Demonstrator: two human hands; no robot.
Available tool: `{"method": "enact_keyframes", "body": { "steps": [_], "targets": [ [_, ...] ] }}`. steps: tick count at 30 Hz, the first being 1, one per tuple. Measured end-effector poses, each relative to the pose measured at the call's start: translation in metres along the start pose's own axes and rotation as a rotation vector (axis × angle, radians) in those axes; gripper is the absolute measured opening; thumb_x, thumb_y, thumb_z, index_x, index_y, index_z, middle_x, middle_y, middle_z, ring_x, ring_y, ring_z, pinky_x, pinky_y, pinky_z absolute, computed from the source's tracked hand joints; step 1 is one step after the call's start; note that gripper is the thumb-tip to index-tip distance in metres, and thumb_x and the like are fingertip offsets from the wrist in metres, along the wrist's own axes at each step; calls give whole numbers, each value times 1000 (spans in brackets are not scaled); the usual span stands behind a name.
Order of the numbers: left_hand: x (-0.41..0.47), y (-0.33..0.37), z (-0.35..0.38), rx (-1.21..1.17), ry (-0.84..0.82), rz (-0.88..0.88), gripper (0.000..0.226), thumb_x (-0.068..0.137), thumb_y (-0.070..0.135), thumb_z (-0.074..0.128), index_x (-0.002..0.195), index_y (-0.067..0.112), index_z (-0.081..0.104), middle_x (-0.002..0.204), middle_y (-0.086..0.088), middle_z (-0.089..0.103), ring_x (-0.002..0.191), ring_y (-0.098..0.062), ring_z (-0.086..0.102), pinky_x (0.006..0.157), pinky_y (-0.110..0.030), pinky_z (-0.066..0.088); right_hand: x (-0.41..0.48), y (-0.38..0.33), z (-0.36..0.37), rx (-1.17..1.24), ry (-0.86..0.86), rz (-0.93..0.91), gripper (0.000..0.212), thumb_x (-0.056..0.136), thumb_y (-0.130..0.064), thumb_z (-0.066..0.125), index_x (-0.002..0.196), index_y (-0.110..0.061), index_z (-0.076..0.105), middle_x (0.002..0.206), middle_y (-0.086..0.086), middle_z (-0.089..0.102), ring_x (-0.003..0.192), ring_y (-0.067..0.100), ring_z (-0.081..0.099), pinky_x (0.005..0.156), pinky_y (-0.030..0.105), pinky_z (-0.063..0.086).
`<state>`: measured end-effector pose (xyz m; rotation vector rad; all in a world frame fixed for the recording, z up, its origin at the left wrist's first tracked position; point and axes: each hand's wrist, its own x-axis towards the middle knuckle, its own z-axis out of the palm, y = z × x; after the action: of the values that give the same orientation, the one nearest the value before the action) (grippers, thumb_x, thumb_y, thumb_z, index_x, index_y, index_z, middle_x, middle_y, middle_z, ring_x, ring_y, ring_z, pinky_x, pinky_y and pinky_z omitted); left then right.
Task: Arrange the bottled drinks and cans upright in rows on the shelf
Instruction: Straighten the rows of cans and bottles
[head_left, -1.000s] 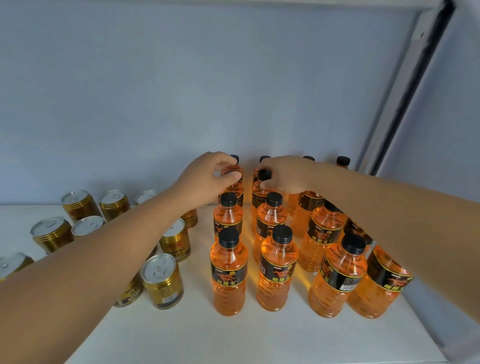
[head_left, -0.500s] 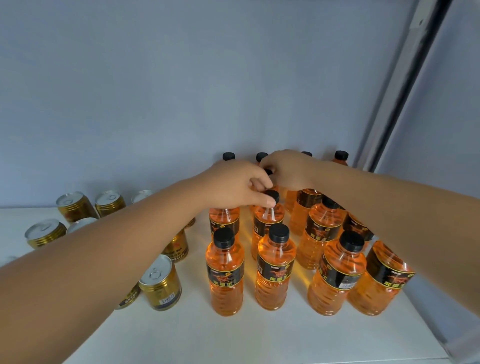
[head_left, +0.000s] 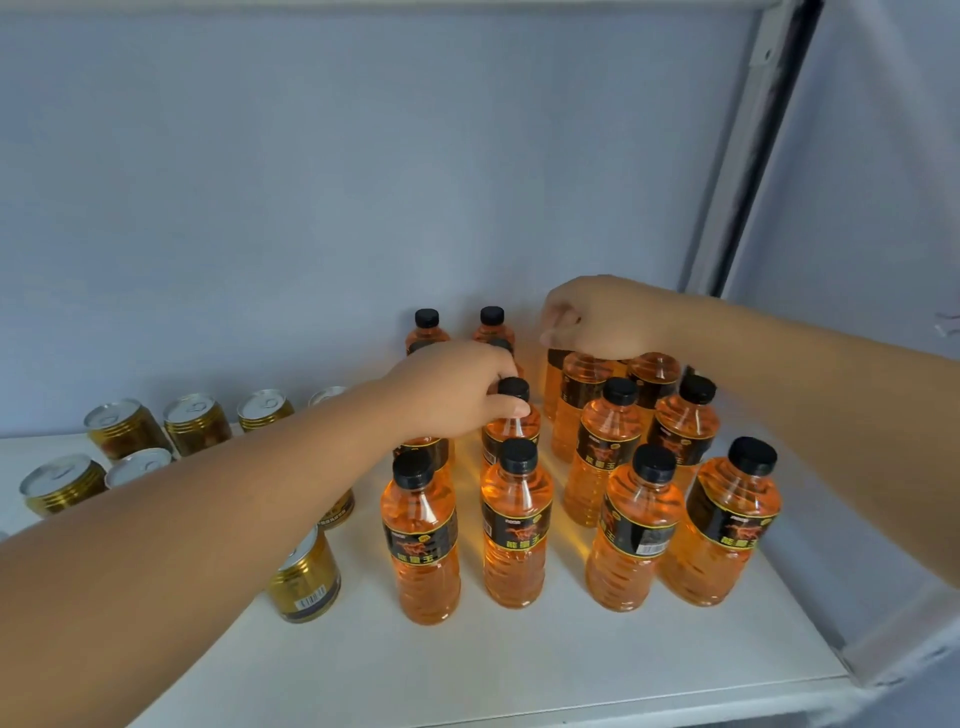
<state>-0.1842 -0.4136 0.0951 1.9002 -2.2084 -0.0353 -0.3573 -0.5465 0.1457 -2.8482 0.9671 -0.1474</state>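
While my left hand (head_left: 457, 389) sits over the second-row bottles (head_left: 511, 415), its fingers (head_left: 506, 410) are curled narrow around the neck just under the black cap, thumb on the near side. That bottle stands upright, long axis vertical, directly below the fingers, so I judge any nudge will be a sideways slide, not a lift. My right hand (head_left: 602, 319) is farther back and to the right, closed down over the tops of two rear bottles (head_left: 582, 384); their caps are hidden under the palm, so I cannot tell exactly how it grips them.

Spacing is what the next move turns on. The held bottle has a neighbour in the front row (head_left: 514, 525) just in front of it and another bottle partly hidden under my left wrist just beside it, so there is little room to shift without a knock. The left hand is clearly the nearer one for the two left columns; the right hand serves the right-hand columns (head_left: 680, 431).

All orange bottles I can see stand upright on the white shelf (head_left: 467, 670). The gold cans (head_left: 306, 577) stand to the left, under and beyond my left forearm, loosely spaced, and they look like the less tidy group. The shelf upright (head_left: 748, 156) bounds the right side.
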Motion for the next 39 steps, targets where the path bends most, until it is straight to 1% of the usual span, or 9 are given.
{"method": "enact_keyframes", "body": {
  "steps": [7,10,13,15,19,26,31,35,39],
  "targets": [
    [3,4,-4,67,-37,-88,28,90,61,59,82,34,63,70,7,67,62,-6,64,59,-31,56,-61,21,-40,172,50,113,21,97,-42,61,112,-29,66,106,-9,68,99,14,64,87,33,51],
    [5,5,-9,73,-87,-107,33,88,66,57,87,34,66,77,7,70,70,-7,67,68,-38,60,-100,31,-41,535,408,75,6,97,-29,64,100,-26,69,92,-5,75,86,10,71,79,28,55],
    [9,15,-15,75,-37,-80,46,87,70,54,109,32,68,104,14,70,91,-5,66,80,-34,58,-143,36,-19,821,764,47,7,96,-21,63,94,-25,69,91,0,75,84,15,71,79,27,52],
    [16,30,-18,41,23,-32,46,88,68,55,115,33,67,111,18,65,100,-2,62,83,-27,53,-169,39,8,875,865,66,5,94,-27,66,98,-29,68,94,0,73,90,16,69,83,30,52],
    [37,70,-21,-148,40,40,36,87,61,62,113,37,66,109,23,64,100,4,60,84,-23,50,-210,40,71,967,965,188,35,83,-51,69,114,-37,62,109,-9,69,104,10,65,91,24,50],
    [97,122,3,-172,-130,116,59,89,50,70,141,34,49,135,10,59,106,-2,55,75,-13,41,-238,38,176,1031,792,372,83,69,-73,73,140,-50,38,135,-30,52,124,-3,52,97,28,44],
    [123,135,27,-46,-255,154,66,86,39,76,145,31,48,143,8,55,119,-7,52,91,-24,44,-234,47,208,1041,595,391,75,72,-61,81,126,-73,30,128,-48,45,116,-19,48,80,6,45],
    [130,132,35,-55,-276,151,52,84,36,78,131,37,57,126,18,61,110,-4,57,79,-17,42,-226,54,219,969,504,372,64,82,-53,76,125,-72,33,126,-38,55,116,-8,56,94,23,51],
    [129,129,38,-70,-255,114,38,82,38,79,114,38,59,106,19,64,94,-3,60,85,-34,55,-224,55,228,867,488,413,59,82,-60,71,123,-69,30,122,-32,57,112,-1,59,95,29,54]
  ]
}}
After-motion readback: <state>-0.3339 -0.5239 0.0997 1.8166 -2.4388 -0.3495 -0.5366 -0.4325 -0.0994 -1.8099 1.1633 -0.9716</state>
